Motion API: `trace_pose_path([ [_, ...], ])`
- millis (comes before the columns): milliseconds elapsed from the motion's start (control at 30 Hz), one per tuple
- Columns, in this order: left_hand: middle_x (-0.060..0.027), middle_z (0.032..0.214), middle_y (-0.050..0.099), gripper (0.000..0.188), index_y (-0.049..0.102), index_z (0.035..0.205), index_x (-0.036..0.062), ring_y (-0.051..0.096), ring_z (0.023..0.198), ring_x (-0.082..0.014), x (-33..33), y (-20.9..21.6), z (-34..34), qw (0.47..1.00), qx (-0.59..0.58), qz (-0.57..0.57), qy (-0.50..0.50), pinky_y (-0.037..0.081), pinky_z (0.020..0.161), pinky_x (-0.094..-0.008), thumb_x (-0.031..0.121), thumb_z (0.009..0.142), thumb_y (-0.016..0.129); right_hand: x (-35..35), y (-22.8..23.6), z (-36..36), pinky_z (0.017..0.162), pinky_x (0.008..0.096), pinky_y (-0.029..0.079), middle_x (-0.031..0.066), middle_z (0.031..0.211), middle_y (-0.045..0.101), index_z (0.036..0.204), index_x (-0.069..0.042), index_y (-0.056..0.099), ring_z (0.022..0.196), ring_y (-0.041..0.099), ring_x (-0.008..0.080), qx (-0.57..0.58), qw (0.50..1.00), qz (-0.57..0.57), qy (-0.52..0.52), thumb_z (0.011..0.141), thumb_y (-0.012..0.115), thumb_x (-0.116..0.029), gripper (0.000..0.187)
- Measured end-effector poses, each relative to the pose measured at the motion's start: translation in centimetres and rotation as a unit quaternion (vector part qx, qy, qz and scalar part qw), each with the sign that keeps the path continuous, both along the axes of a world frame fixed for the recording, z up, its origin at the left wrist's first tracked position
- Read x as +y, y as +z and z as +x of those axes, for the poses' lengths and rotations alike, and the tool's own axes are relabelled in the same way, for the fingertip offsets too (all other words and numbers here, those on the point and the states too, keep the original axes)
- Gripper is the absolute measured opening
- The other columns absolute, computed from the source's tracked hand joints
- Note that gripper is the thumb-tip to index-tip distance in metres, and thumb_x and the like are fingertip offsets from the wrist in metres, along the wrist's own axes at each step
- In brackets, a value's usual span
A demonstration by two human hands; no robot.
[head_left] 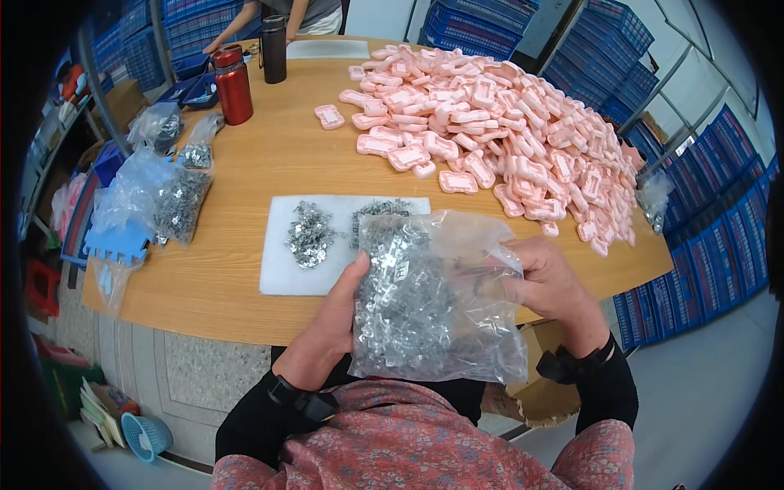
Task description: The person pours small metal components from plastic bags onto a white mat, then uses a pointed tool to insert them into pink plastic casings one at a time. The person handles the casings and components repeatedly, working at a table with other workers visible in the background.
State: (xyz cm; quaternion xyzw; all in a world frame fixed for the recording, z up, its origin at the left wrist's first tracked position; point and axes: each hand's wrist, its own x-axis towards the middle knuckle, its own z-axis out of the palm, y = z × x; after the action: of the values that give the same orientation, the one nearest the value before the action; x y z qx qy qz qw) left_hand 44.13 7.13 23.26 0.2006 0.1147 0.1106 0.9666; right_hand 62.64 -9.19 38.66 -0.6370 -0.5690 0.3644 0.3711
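A clear plastic bag [404, 306], its left part full of small shiny metal clips, is held up between my two hands at the table's near edge. My left hand [331, 322] grips the bag's left side, thumb on the front. My right hand [543, 278] is closed around the loose, crumpled plastic at its right; some of those fingers are blurred behind the film. Just beyond lies a white foam sheet [282, 273] bearing one pile of metal clips [310, 235] on its left. A second clip pile [380, 209] sits to the right, partly covered by the bag.
A large heap of pink plastic pieces [490, 122] fills the table's far right. More clip bags [181, 204] lie at the left, near a red bottle [233, 86] and a black bottle [273, 51]. Another person's arm [233, 28] reaches in at the far side. Blue crates [694, 220] stand stacked right.
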Motion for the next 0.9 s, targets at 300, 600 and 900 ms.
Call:
trace_pose_path([
  [300,-0.0136,0.129,0.064,0.054,0.052,0.138,0.0022,0.066,0.11,-0.0235,0.3,-0.8,-0.8,0.999,-0.005,0.037,-0.007,0.054,0.097,-0.0399,0.043,0.104,0.045,2.8,-0.9,0.2,0.112,0.0404,0.038,0.0149,0.146,0.052,0.127,-0.003,0.064,0.136,0.049,0.0317,-0.061,0.972,-0.007,0.228,0.099,0.056,-0.035,0.043],
  [600,-0.0118,0.13,0.064,0.056,0.053,0.139,0.0067,0.064,0.114,-0.0255,0.5,0.7,-0.2,1.0,0.017,-0.015,-0.013,0.052,0.099,-0.0446,0.048,0.102,0.049,3.2,-0.9,-1.7,0.107,0.0435,0.043,0.0159,0.14,0.057,0.136,-0.006,0.054,0.127,0.057,0.0347,-0.268,0.951,0.116,0.101,0.077,0.082,-0.031,0.07],
  [900,-0.015,0.131,0.061,0.063,0.048,0.141,0.0044,0.063,0.116,-0.0274,2.6,0.6,-1.4,0.997,-0.028,-0.01,0.065,0.053,0.099,-0.0458,0.054,0.103,0.038,7.1,1.5,-2.0,0.108,0.0432,0.04,0.0216,0.142,0.052,0.145,-0.002,0.044,0.13,0.051,0.0355,-0.257,0.959,-0.09,0.077,0.066,0.087,-0.043,0.099],
])
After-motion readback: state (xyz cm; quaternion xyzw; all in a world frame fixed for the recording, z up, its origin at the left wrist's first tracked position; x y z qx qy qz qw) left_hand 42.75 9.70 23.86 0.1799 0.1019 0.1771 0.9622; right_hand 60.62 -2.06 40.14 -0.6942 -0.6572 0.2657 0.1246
